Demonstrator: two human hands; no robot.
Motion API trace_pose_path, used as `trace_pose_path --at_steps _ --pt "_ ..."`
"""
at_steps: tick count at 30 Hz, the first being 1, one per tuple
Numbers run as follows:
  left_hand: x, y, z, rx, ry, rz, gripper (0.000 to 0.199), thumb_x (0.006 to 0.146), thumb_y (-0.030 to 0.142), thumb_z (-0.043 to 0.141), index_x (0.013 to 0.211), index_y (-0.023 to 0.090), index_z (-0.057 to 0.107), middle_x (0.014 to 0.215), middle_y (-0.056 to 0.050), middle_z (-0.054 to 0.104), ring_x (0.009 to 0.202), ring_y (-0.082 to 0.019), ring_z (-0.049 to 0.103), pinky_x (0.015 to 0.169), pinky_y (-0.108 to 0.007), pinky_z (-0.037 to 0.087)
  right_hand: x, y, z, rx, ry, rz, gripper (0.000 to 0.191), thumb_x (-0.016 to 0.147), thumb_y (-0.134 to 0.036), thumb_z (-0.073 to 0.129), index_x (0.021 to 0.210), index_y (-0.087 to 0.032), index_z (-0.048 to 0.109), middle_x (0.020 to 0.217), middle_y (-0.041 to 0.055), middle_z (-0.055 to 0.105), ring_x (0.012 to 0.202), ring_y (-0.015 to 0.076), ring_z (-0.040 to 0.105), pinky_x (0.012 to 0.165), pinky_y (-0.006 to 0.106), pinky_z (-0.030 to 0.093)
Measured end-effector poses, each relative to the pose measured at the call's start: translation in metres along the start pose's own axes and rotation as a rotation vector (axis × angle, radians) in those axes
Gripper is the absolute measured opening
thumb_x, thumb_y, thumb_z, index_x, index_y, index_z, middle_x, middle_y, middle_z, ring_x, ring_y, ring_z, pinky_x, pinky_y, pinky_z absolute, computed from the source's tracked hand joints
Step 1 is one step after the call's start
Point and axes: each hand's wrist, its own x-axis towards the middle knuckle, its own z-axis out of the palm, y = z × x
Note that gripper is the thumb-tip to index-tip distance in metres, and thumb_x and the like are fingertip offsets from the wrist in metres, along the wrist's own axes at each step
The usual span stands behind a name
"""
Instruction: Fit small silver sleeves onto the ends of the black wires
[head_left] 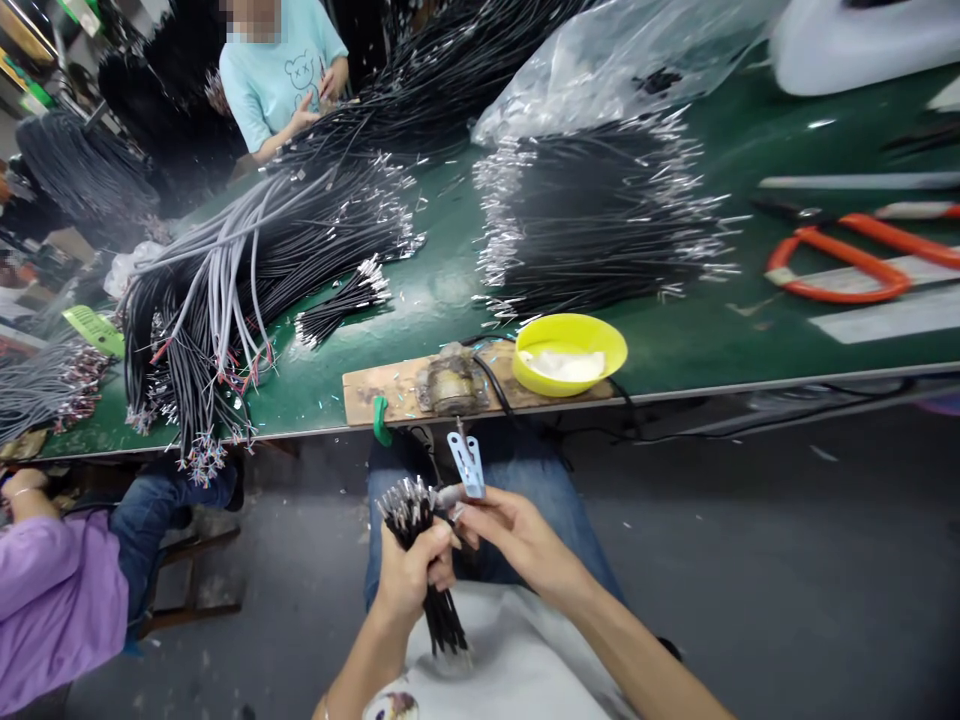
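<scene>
A bundle of short black cables [444, 620] is gripped upright in my left hand [412, 570], above my lap. Its stripped, silvery ends [409, 505] fan out over the fist. My right hand [517, 530] comes in from the right, fingertips pinched together on a pale cable end beside the bundle. Just above those fingers hangs a light blue clothespin [466, 465], fixed to the shaft of a small motor [451, 385]. The motor is mounted on a wooden board [360, 395] at the table's edge. Whether the fingertips touch the clothespin is unclear.
A yellow bowl [536, 378] with white material stands on the board. Cut black cables [600, 220] lie in a wide stack on the green table [435, 290]. Orange-handled pliers [840, 290] lie right, grey cables [232, 240] left. Two other people sit nearby.
</scene>
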Motion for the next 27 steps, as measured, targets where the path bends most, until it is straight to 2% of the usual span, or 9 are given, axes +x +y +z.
trace_pose_path --at_steps 3,5,10,13,16,21,27 --pt "-0.001 0.000 -0.001 0.017 0.003 0.012 0.046 0.051 0.054 0.073 0.053 0.014 0.051 0.035 0.010 0.035 0.026 0.001 0.023 0.029 -0.017 0.018 -0.002 -0.005 0.000 -0.028 -0.072 -0.017 0.042 0.062 -0.059 0.065 0.061 -0.018 0.057 0.051 -0.0024 0.049 0.048 0.0108 0.041 0.047 0.025 0.034" --pt "-0.002 0.002 -0.002 0.034 0.003 0.034 0.045 0.050 0.053 0.075 0.054 0.013 0.054 0.034 0.010 0.035 0.027 0.000 0.024 0.030 -0.018 0.018 -0.002 -0.008 -0.001 -0.069 -0.065 -0.041 0.043 0.062 -0.061 0.064 0.063 -0.018 0.058 0.053 -0.0020 0.050 0.050 0.0119 0.043 0.049 0.025 0.036" --pt "-0.010 0.008 -0.002 0.160 0.031 0.128 0.043 0.052 0.053 0.074 0.054 0.013 0.059 0.034 0.007 0.038 0.028 -0.002 0.028 0.030 -0.019 0.020 0.009 -0.020 -0.011 -0.230 0.168 -0.174 0.043 0.065 -0.061 0.061 0.057 -0.019 0.055 0.052 -0.0021 0.048 0.052 0.0132 0.043 0.049 0.026 0.035" --pt "-0.013 0.012 -0.003 0.212 0.045 0.166 0.042 0.053 0.054 0.073 0.055 0.013 0.061 0.037 0.005 0.044 0.031 -0.004 0.032 0.032 -0.019 0.024 0.018 -0.028 -0.015 -0.249 0.220 -0.204 0.047 0.072 -0.063 0.052 0.053 -0.020 0.052 0.051 -0.0022 0.046 0.052 0.0131 0.041 0.050 0.026 0.034" --pt "-0.012 0.016 -0.003 0.254 0.084 0.228 0.035 0.055 0.048 0.075 0.055 0.014 0.063 0.039 0.005 0.047 0.033 -0.004 0.033 0.035 -0.020 0.030 0.024 -0.033 -0.012 -0.240 0.205 -0.205 0.052 0.071 -0.067 0.050 0.050 -0.019 0.051 0.049 -0.0017 0.045 0.051 0.0135 0.041 0.049 0.027 0.033" --pt "-0.009 0.023 0.005 0.326 0.157 0.415 0.015 0.059 0.026 0.074 0.052 0.017 0.065 0.052 0.000 0.061 0.049 -0.013 0.055 0.052 -0.025 0.046 0.031 -0.036 -0.005 -0.151 0.161 -0.187 0.054 0.064 -0.071 0.053 0.050 -0.018 0.055 0.048 -0.0013 0.048 0.050 0.0135 0.044 0.048 0.026 0.034" --pt "-0.003 0.029 0.013 0.369 0.179 0.478 0.010 0.056 0.017 0.075 0.051 0.017 0.066 0.052 -0.001 0.064 0.050 -0.016 0.058 0.054 -0.028 0.049 0.031 -0.040 0.004 0.025 0.117 -0.140 0.051 0.062 -0.066 0.059 0.053 -0.017 0.061 0.051 0.0001 0.054 0.048 0.0125 0.047 0.047 0.025 0.038"
